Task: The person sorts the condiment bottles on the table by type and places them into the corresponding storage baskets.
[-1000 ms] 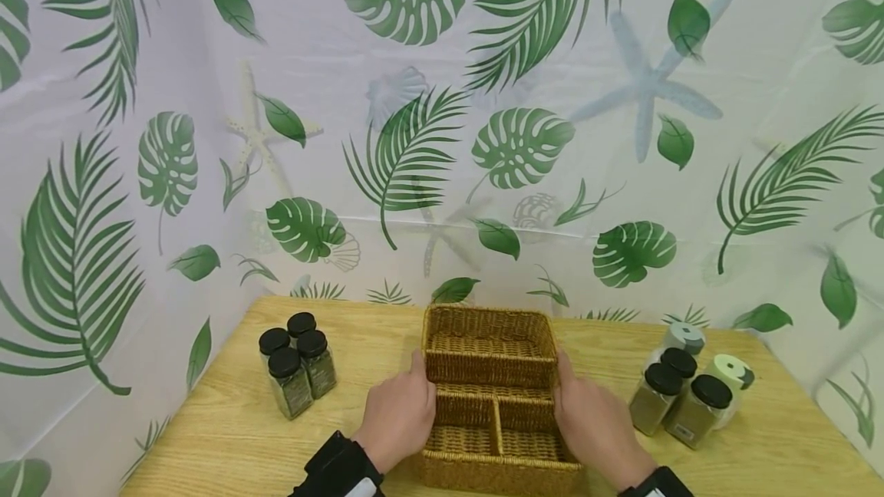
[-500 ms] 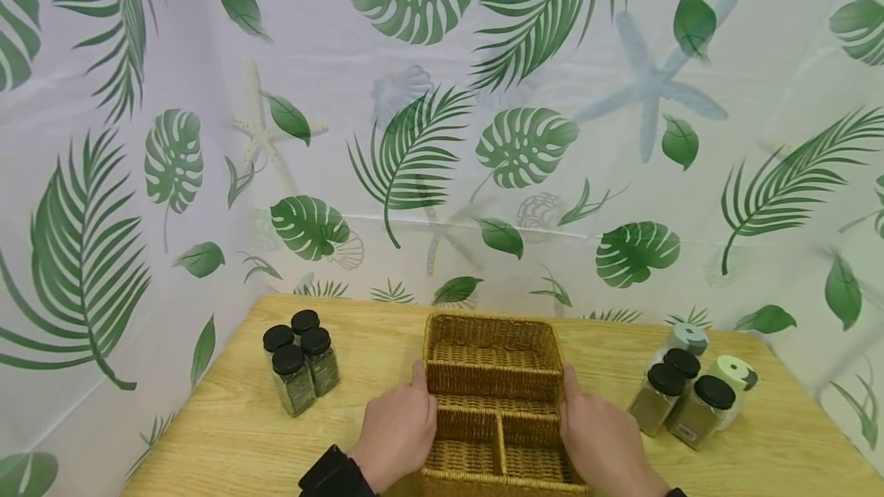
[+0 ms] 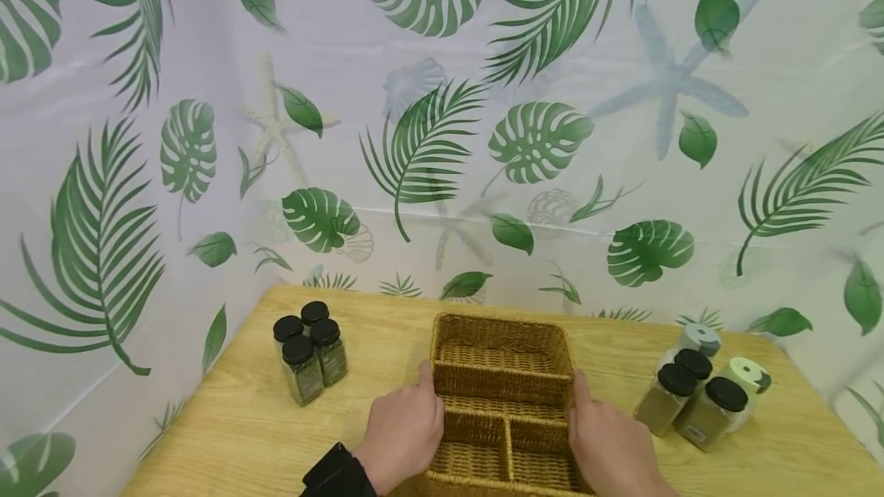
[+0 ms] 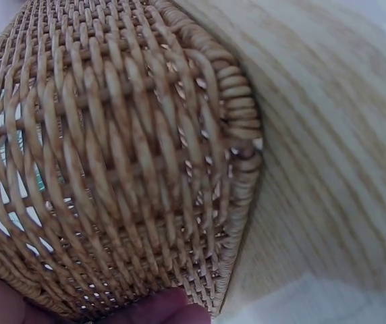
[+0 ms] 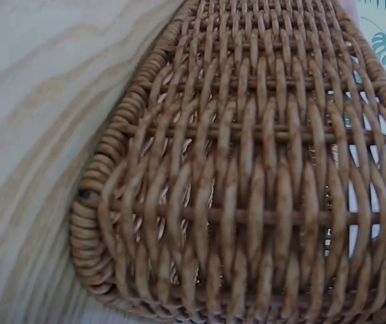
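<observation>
A brown woven wicker basket (image 3: 503,383) stands on the table at the bottom middle of the head view. It has a taller rear compartment and two smaller front ones parted by a divider; nothing lies in them. My left hand (image 3: 402,434) grips its left side, thumb along the wall. On the opposite side, my right hand (image 3: 613,443) holds the basket the same way. Fingertips (image 4: 156,307) of the left hand curl against the weave in the left wrist view. The right wrist view shows only the basket's side wall (image 5: 247,175), and the right fingers are hidden there.
Several black-lidded jars (image 3: 308,366) cluster on the left of the wooden table (image 3: 228,436). To the right stand more black-lidded jars (image 3: 711,413), with a grey-topped container (image 3: 700,337) and a pale green-topped one (image 3: 748,373) behind. A leaf-print cloth (image 3: 449,175) hangs behind.
The basket has slid a little toward me, with both hands staying on its sides. The head view has turned slightly to the left. The jars stay put.
</observation>
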The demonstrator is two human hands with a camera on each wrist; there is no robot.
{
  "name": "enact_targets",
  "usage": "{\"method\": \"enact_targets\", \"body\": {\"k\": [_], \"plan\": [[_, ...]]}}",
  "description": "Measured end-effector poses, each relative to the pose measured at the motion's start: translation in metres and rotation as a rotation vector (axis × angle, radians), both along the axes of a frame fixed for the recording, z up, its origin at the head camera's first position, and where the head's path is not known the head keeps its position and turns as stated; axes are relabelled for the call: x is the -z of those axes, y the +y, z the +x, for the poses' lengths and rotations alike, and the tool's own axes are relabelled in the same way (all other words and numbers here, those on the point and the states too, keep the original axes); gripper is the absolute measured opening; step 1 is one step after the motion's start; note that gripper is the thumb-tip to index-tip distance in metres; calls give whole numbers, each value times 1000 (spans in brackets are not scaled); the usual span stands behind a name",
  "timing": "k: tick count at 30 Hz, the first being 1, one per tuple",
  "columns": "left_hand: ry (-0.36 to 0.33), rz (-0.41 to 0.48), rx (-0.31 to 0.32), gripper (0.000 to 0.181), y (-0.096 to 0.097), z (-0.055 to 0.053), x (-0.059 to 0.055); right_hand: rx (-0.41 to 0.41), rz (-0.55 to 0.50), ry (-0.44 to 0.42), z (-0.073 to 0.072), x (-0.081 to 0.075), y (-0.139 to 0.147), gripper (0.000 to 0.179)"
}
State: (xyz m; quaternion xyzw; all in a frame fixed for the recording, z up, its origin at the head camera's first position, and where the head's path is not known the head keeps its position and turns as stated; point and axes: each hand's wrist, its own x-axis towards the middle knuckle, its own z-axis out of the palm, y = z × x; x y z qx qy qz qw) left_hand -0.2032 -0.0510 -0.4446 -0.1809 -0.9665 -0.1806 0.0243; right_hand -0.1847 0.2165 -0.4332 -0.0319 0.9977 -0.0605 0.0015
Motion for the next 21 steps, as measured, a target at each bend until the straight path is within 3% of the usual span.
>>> {"method": "enact_targets", "body": {"k": [6, 11, 16, 21], "plan": [[93, -7, 7, 50, 2, -3, -3, 12, -3, -28, 2, -2, 3, 58], [153, 17, 5, 41, -3, -7, -13, 11, -9, -11, 1, -2, 5, 57], [216, 34, -67, 36, -19, -13, -26, 5, -14, 5, 1, -1, 3, 56], [261, 25, -134, 39, -36, -15, -31, -2, -18, 22, -1, 0, 0, 56]]}}
